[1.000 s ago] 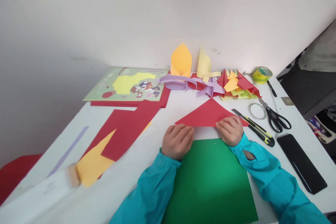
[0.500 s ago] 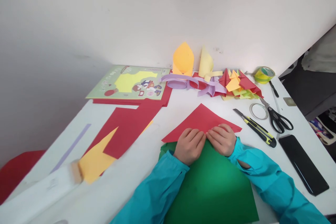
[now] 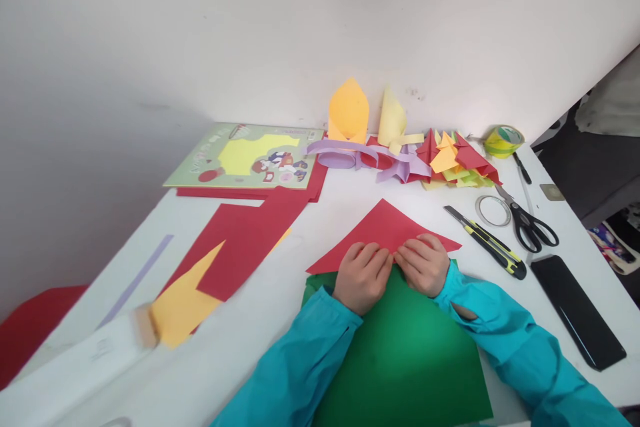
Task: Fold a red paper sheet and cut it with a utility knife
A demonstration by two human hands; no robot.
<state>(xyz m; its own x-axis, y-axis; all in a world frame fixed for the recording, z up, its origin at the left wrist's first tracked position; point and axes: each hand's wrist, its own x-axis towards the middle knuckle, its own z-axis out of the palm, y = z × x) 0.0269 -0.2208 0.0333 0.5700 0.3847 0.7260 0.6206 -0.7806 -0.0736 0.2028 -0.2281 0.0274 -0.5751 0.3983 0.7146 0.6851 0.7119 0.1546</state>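
Observation:
A sheet of red paper (image 3: 384, 230) lies with one corner pointing away from me, its near edge under my fingers. My left hand (image 3: 363, 277) is closed on that near edge, fingertips pinched together. Close beside it, my right hand (image 3: 424, 263) grips the same edge, and the two sets of fingertips almost meet. Both thumbs are hidden. Beneath my hands and the red paper is a larger green sheet (image 3: 410, 353), which reaches toward the table's front edge.
On the right lie a utility knife (image 3: 487, 241), black scissors (image 3: 530, 223), a tape ring (image 3: 493, 211) and a black phone-like slab (image 3: 577, 310). Folded paper pieces (image 3: 450, 157) and green-yellow tape (image 3: 503, 141) stand along the wall. A paper pad (image 3: 200, 173) and red sheets (image 3: 250, 240) are left.
Almost nothing differs. Both hands stay on the red paper's near edge, with only a slight shift of the fingertips.

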